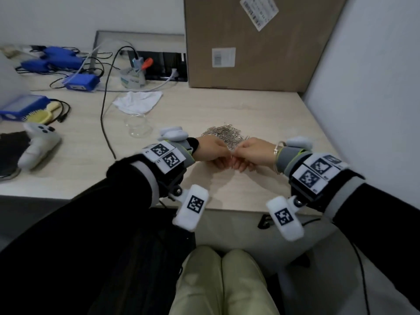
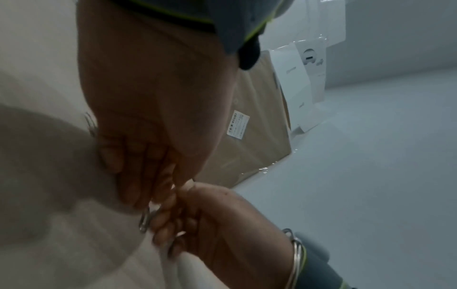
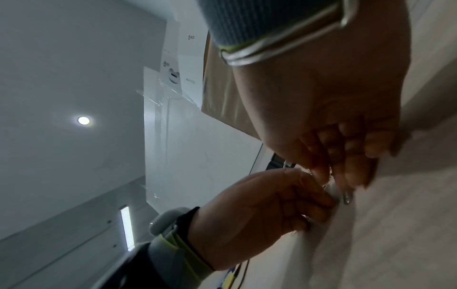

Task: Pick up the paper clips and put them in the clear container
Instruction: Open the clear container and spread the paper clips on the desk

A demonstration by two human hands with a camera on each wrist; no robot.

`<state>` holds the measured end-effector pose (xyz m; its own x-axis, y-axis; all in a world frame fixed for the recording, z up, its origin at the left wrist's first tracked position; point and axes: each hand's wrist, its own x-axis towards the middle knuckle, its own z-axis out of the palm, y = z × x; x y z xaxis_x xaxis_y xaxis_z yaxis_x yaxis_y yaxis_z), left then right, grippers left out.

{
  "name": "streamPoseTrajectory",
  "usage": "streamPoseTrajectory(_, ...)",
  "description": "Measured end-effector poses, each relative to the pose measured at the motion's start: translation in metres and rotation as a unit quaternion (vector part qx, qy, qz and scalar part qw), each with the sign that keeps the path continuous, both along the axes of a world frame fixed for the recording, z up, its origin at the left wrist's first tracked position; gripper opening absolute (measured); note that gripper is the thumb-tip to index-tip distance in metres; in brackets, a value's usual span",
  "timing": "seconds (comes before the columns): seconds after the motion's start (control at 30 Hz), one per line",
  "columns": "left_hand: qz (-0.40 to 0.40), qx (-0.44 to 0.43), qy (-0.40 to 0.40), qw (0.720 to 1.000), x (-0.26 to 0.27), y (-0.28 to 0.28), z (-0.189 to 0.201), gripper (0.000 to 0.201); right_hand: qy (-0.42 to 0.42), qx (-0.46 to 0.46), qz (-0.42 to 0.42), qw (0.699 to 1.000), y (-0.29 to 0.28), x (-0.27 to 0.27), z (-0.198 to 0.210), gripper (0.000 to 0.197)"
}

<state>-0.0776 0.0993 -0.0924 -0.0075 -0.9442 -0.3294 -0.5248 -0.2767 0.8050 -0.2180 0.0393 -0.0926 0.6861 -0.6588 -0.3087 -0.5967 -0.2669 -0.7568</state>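
Observation:
A heap of silver paper clips [image 1: 223, 134] lies on the light wooden table [image 1: 261, 114]. Just in front of the heap my two hands meet fingertip to fingertip. My left hand [image 1: 223, 154] and right hand [image 1: 241, 153] both have curled fingers and pinch a few linked clips between them. One clip [image 2: 144, 221] hangs below the left fingers [image 2: 138, 176], and a clip [image 3: 347, 197] shows under the right fingertips [image 3: 356, 172]. The clear container [image 1: 138, 126] stands empty-looking to the left of the heap, about a hand's width beyond my left wrist.
A big cardboard box [image 1: 254, 42] stands at the back, and a grey wall [image 1: 375, 98] closes the right side. A black cable [image 1: 104, 123] runs past the container, with a white cloth [image 1: 137, 101] behind it. A white game controller [image 1: 38, 144], a hairbrush and blue devices [image 1: 80, 81] lie left.

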Motion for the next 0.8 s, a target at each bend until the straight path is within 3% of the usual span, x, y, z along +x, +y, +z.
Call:
streamPoseTrajectory(0.23,0.165,-0.141,-0.021,0.976,0.009,-0.002,0.001,0.017,-0.128,-0.08,-0.118,0.982,-0.01,0.005,0.007,0.028)
streamPoseTrajectory(0.3,0.219,-0.194,-0.099,0.951,0.023,0.006,0.004,0.009,-0.138,-0.122,-0.142,0.973,-0.009,0.0,0.009,0.025)
streamPoseTrajectory(0.4,0.35,-0.237,-0.179,0.888,0.056,0.019,0.003,0.018,-0.1,-0.206,-0.153,0.961,-0.008,-0.003,0.007,0.02)
streamPoseTrajectory(0.5,0.436,-0.188,-0.289,0.831,0.085,0.036,0.008,0.037,-0.072,-0.253,-0.155,0.952,-0.006,0.002,0.008,0.015)
streamPoseTrajectory(0.57,0.472,-0.142,-0.325,0.807,0.097,0.043,0.01,0.052,-0.061,-0.263,-0.153,0.951,-0.006,0.008,0.007,0.01)
streamPoseTrajectory(0.7,0.482,-0.029,-0.305,0.821,0.113,0.043,0.008,0.082,-0.027,-0.274,-0.148,0.95,-0.01,0.015,0.003,0.01)
streamPoseTrajectory(0.8,0.46,0.033,-0.295,0.837,0.121,0.034,0.011,0.085,0.008,-0.267,-0.144,0.953,-0.018,0.018,0.001,0.021)
